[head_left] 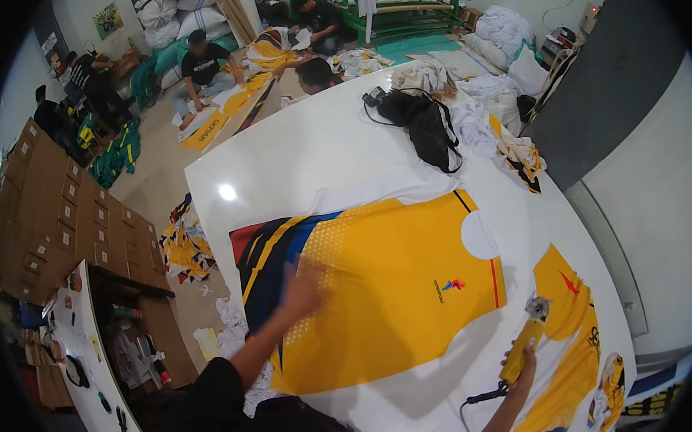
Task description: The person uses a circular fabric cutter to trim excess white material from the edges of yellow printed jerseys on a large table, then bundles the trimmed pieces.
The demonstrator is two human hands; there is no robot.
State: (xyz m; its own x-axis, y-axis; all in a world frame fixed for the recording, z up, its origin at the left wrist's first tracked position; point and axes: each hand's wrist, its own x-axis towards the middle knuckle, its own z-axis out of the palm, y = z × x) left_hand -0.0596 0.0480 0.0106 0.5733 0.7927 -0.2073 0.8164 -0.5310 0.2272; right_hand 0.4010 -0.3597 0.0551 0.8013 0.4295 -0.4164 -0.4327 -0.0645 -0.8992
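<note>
- The left hand (301,290) lies flat, fingers spread, on the yellow jersey panel (388,280); it presses the cloth and grips nothing. The hand looks a little blurred.
- This panel is spread in the middle of the frame on the white table (296,152), with a blue, red and black striped part at its left edge and a round white neck cut at its right edge.
- The right hand (523,361), at the lower right of the frame, is closed around the yellow handle of a small electric cutter (529,333). Its round metal head is just beside the panel's lower right corner; a black cord hangs from the handle.
- More yellow printed pieces (573,345) lie at the right of the cutter.
- A black bag (426,130) rests on the far end of the table, in the upper middle.
- People sit on the floor at the upper left, near stacked cardboard boxes (56,215).
</note>
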